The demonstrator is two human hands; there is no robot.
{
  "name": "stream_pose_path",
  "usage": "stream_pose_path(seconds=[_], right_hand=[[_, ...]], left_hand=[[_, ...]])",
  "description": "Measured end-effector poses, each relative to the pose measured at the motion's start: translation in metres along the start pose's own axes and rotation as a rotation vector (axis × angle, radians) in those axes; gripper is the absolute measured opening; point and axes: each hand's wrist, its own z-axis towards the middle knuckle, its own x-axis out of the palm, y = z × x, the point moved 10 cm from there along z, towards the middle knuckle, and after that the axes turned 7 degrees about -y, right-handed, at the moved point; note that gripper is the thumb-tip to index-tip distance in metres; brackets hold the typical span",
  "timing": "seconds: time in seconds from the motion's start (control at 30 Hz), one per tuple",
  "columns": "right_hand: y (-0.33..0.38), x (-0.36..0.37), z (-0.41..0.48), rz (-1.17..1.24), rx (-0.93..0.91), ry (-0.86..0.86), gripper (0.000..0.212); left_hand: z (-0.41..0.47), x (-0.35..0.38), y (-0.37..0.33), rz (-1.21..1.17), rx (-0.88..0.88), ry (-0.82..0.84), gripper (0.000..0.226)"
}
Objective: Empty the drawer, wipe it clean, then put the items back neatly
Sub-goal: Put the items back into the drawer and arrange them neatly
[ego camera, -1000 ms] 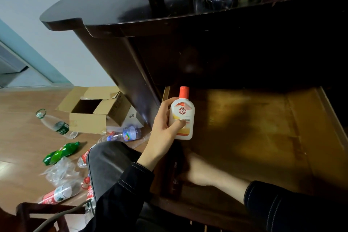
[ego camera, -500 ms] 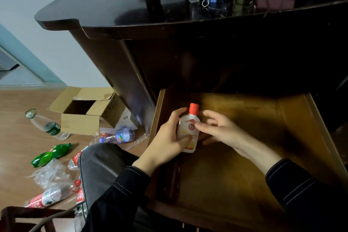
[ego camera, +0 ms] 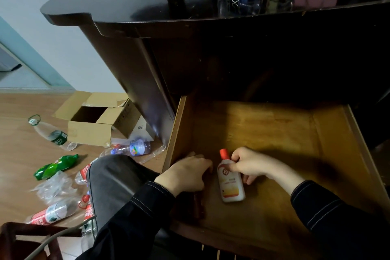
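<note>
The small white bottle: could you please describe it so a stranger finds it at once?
Look in the open wooden drawer under the dark desk. At its front left, by the right hand, lies the bottle: opaque white, orange-red cap, unlike the clear floor bottles.

The single head-worn camera looked forward and steeply down from close above the open drawer [ego camera: 274, 133], with the dark worktop [ego camera: 130, 0] edge above and floor [ego camera: 19, 154] at left.

Home room, dark wooden desk [ego camera: 130, 4], wood floor [ego camera: 19, 150], cardboard box [ego camera: 95, 124], littered bottles [ego camera: 52, 134]
</note>
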Motion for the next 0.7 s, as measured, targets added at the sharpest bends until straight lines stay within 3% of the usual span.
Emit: stream_pose_path(seconds=[0.17, 0.33, 0.4, 0.6, 0.7], right_hand=[[0.003, 0.014, -0.001, 0.089, 0.024, 0.024, 0.04], [0.006, 0.026, 0.0, 0.169, 0.033, 0.027, 0.038], [0.006, 0.028, 0.0, 0.175, 0.035, 0.018, 0.041], [0.016, 0.052, -0.007, 0.331, 0.042, 0.041, 0.035], [0.017, 0.063, -0.009, 0.324, 0.048, 0.042, 0.039]], left_hand=[[-0.005, -0.002, -0.002, -0.039, 0.007, 0.009, 0.041], [-0.005, -0.009, -0.003, -0.023, 0.002, -0.027, 0.036], [-0.005, -0.025, -0.005, -0.035, 0.012, -0.136, 0.039], [-0.034, -0.105, -0.01, -0.099, 0.08, -0.768, 0.04], [-0.042, -0.116, -0.002, -0.147, 0.063, -0.873, 0.037]])
